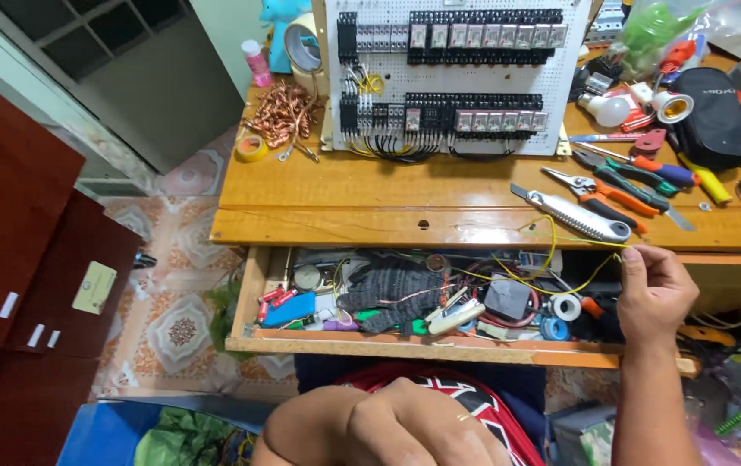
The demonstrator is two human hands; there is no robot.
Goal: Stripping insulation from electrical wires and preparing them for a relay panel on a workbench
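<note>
The wooden desk (345,194) carries a white perforated panel (461,73) fitted with rows of black relays and terminal blocks, a heap of bare copper wire (282,110) to its left and pliers, cutters and a utility knife (571,214) to its right. Under the desk top an open drawer (319,343) holds a dark knitted glove (396,289), a blue flat case (291,309), rolls of tape (565,307), a black box (508,298) and loose cables. The right hand (653,293) is at the drawer's right end, fingers pinched on a thin yellow wire (552,280) that loops over the drawer. The left hand (388,427) is curled shut near the lap, holding nothing visible.
</note>
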